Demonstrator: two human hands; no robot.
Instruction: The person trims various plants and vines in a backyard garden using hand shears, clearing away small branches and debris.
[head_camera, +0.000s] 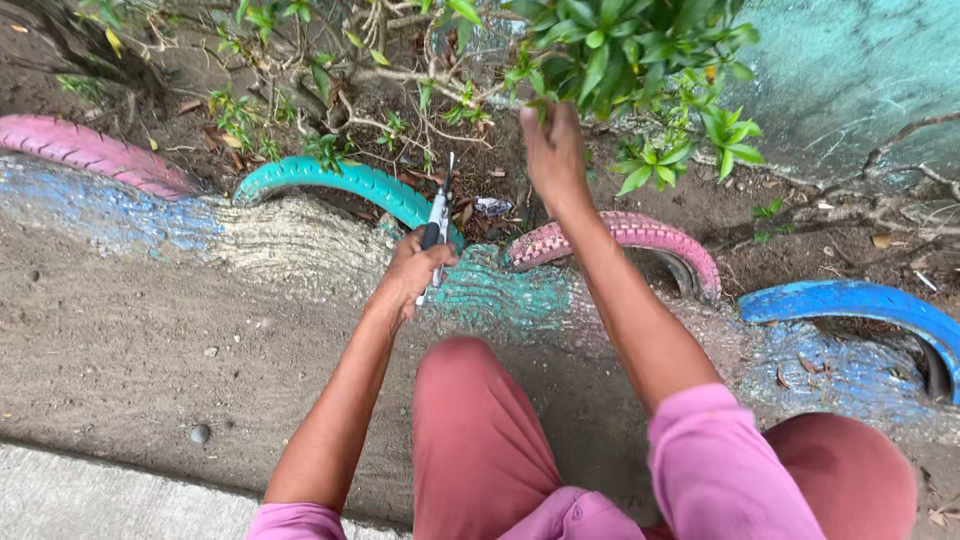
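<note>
My left hand (415, 272) is closed around the handles of a pair of garden shears (438, 222), whose metal blades point up toward the bare branches (400, 75) of a shrub. Higher and to the right, my right hand (553, 150) is raised into the green leafy foliage (610, 50) and grips a leafy twig there. Both arms stretch forward over my knees in reddish trousers (480, 430). The blades look nearly closed and touch no branch that I can make out.
Half-buried painted tyres edge the bed: pink (90, 152) at left, teal (350, 182), pink (630, 232) and blue (860, 305) at right. Bare soil (140, 340) lies in front, a concrete strip (80, 495) at the lower left, a teal painted wall (860, 70) behind.
</note>
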